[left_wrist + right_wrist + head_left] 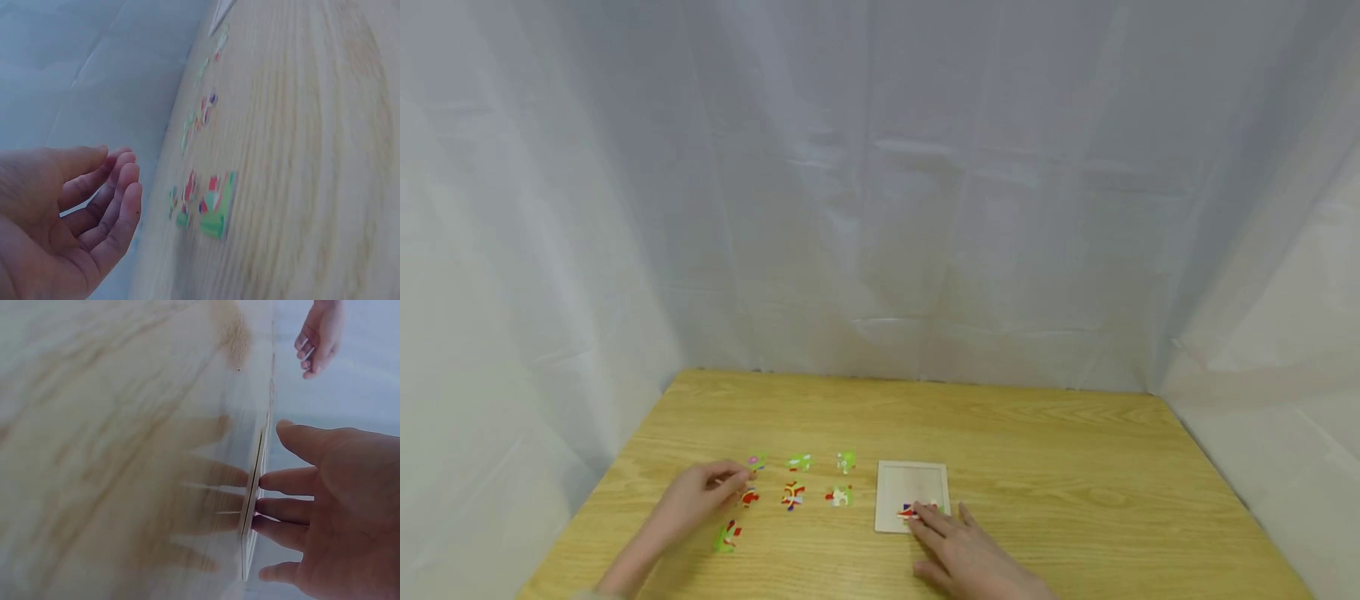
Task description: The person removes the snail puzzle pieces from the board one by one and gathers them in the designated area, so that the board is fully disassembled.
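My left hand (700,493) hovers over the left end of the loose jigsaw pieces, beside a mostly red piece (750,498) and a green piece with a pink spot (757,460). In the left wrist view the fingers of that hand (94,219) are loosely bent, with nothing seen between them. On the right, my right hand (966,550) lies over the lower right corner of a square wooden puzzle tray (910,479). Its spread, fairly straight fingertips touch the red, white and blue pieces (907,511) there, partly covering them. The right wrist view shows those fingers (284,509) against the tray.
Several more jigsaw pieces lie in rows left of the tray, among them a red and yellow piece (792,496), a cream and green piece (841,496) and a green corner piece (727,537). A pale curtain (880,250) surrounds the wooden table (1075,467).
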Motion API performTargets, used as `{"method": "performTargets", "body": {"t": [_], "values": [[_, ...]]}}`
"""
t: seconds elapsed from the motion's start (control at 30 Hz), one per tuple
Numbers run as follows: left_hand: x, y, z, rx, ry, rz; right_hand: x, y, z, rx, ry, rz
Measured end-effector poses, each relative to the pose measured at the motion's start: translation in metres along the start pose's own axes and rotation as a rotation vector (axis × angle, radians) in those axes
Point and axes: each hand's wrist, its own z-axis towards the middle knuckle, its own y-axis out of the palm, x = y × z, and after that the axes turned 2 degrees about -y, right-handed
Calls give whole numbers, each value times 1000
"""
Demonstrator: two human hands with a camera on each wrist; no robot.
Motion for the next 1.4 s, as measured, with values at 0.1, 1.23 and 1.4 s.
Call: {"method": "performTargets", "body": {"t": [0.1, 1.23, 1.4], "values": [[12, 5, 6, 1, 41, -47, 1, -1, 0, 1, 4, 24], [87, 106, 55, -285, 222, -228, 21, -4, -15, 106, 11, 21], [94, 121, 55, -347, 225, -212, 23, -3, -17, 100, 20, 2]]}}
